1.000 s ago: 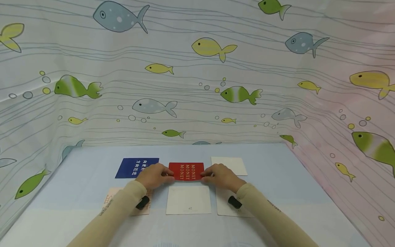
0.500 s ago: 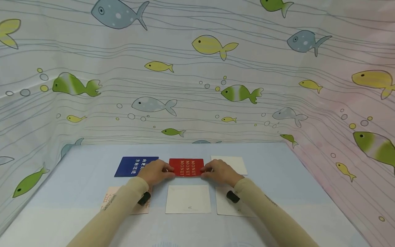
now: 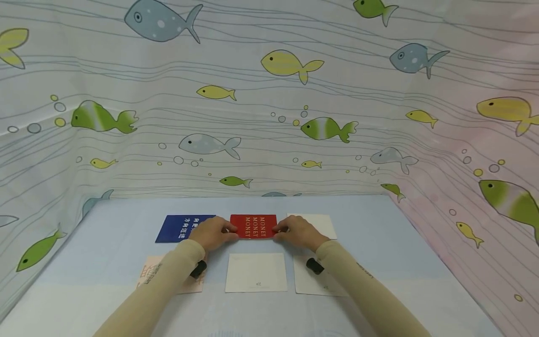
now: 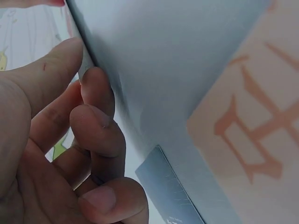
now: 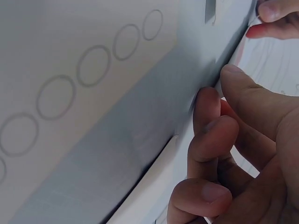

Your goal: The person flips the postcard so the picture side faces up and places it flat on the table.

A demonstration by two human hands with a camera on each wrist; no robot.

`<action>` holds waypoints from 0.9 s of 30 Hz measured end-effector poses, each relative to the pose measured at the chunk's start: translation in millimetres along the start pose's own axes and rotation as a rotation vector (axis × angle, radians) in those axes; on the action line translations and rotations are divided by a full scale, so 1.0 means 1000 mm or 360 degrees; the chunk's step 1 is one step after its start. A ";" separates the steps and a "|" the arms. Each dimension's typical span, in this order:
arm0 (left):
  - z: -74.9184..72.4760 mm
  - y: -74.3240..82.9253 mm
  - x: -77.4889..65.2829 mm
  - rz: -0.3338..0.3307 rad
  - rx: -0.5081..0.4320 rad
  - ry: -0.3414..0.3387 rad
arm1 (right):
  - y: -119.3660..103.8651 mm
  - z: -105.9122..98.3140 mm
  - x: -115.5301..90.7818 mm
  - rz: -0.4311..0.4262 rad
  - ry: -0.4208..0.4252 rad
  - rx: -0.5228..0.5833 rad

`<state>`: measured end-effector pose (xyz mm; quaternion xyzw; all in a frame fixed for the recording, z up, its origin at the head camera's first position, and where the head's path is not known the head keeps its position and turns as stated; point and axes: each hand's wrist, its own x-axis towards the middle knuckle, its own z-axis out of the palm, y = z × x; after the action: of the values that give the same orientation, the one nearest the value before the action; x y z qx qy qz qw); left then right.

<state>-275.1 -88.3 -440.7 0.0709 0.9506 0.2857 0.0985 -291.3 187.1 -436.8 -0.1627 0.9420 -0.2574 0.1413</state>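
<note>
In the head view a red card (image 3: 254, 226), printed with MONEY three times, lies between both hands, level with the far row. My left hand (image 3: 212, 233) pinches its left edge between thumb and fingers. At the opposite edge, my right hand (image 3: 300, 232) does the same. Thumb and index fingertip meet at the card's edge in both wrist views, the other fingers curled beneath. A blue card (image 3: 170, 228) with white characters is partly covered by the left hand. Behind the right hand lies a cream card (image 3: 322, 224), its near left part hidden.
Nearer the person is a second row on the pale tablecloth (image 3: 256, 314): a pale pink card with orange characters (image 4: 257, 135), a cream card (image 3: 256, 272) in the middle, and another cream card (image 3: 305, 281) partly under the right wrist. A fish-print curtain (image 3: 252, 112) encloses the table.
Both hands have moved the red card slightly away from the person, up into line with the blue and cream cards. Over the last half second it has hardly moved.
</note>
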 end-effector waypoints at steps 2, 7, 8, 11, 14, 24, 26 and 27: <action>0.000 0.000 0.000 -0.0003 0.0003 0.0005 | 0.000 0.000 0.000 -0.0003 0.0003 0.0005; 0.000 0.000 -0.001 -0.0007 0.0012 0.0004 | -0.001 0.001 0.001 -0.0005 0.0007 0.0003; 0.000 0.001 -0.001 -0.0006 0.0014 0.0003 | -0.001 0.001 0.001 -0.0006 0.0007 -0.0001; 0.001 0.001 -0.002 -0.0004 0.0018 0.0004 | -0.001 0.002 0.000 0.0000 0.0010 -0.0011; 0.001 0.002 -0.002 0.0002 0.0022 0.0008 | -0.001 0.002 0.000 -0.0002 0.0010 -0.0012; 0.003 0.000 -0.001 0.0041 0.0054 0.0021 | -0.001 0.003 -0.003 -0.0001 0.0003 -0.0005; 0.004 -0.001 0.000 0.0045 0.0065 0.0028 | -0.001 0.003 -0.002 -0.0005 0.0004 -0.0018; 0.005 -0.001 0.000 0.0046 0.0073 0.0033 | -0.001 0.004 -0.002 -0.0005 0.0003 -0.0024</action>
<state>-274.0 -86.7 -444.9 0.0838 0.9567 0.2660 0.0829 -287.8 185.5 -438.8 -0.1651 0.9438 -0.2506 0.1388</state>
